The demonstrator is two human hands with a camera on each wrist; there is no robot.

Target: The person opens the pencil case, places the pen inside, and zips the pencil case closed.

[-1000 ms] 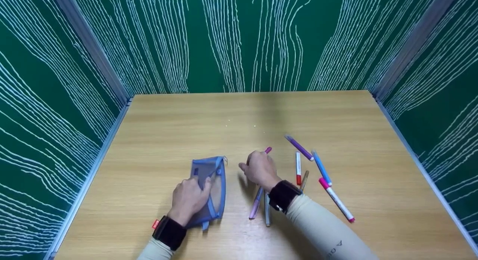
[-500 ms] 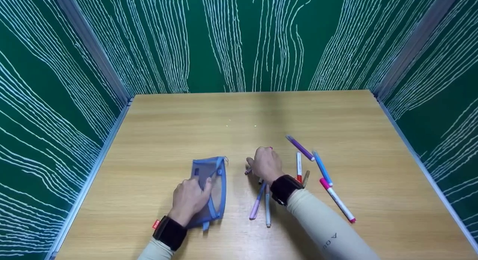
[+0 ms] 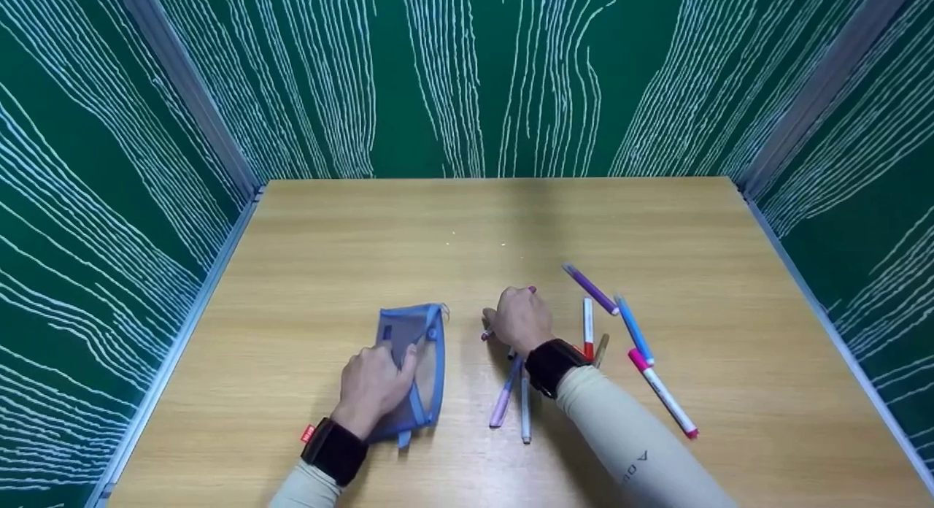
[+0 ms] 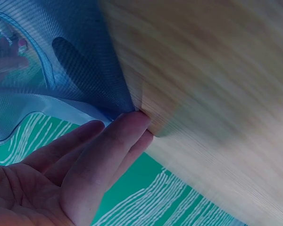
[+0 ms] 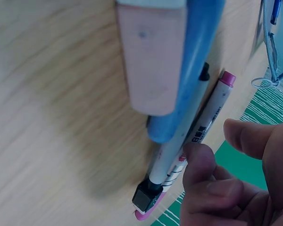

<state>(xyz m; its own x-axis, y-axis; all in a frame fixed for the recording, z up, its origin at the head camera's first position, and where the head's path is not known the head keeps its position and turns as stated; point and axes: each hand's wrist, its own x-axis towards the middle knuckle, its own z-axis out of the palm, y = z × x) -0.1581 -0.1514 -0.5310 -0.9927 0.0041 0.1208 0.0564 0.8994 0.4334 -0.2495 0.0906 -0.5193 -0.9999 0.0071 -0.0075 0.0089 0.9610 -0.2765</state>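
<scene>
My left hand [image 3: 376, 384] holds a blue mesh pencil case [image 3: 436, 362] on the table, thumb at its mouth. In the left wrist view, fingertips [image 4: 137, 120] meet the mesh edge. Over a cluster of markers hangs my right hand [image 3: 522, 320], its fingers bent and thumb apart. The right wrist view puts its index fingertip right at a white marker [image 5: 212, 110] with a pink end. Alongside lies a pale marker [image 5: 172, 146] with a black square end. Nearer that camera are a blue marker [image 5: 198, 61] and a blurred pale pink one [image 5: 151, 66].
Right of the right hand lie a purple marker [image 3: 589, 289], a blue marker [image 3: 633, 329], a white marker with pink ends [image 3: 668, 398] and a red-and-white marker [image 3: 588, 325]. A lilac pen [image 3: 502, 406] and a grey-blue pen [image 3: 525, 413] are nearer. Green walls border the table [image 3: 350, 238].
My right hand has shifted slightly right and forward, and a pen end now shows beside its thumb. The left hand keeps its place on the pencil case.
</scene>
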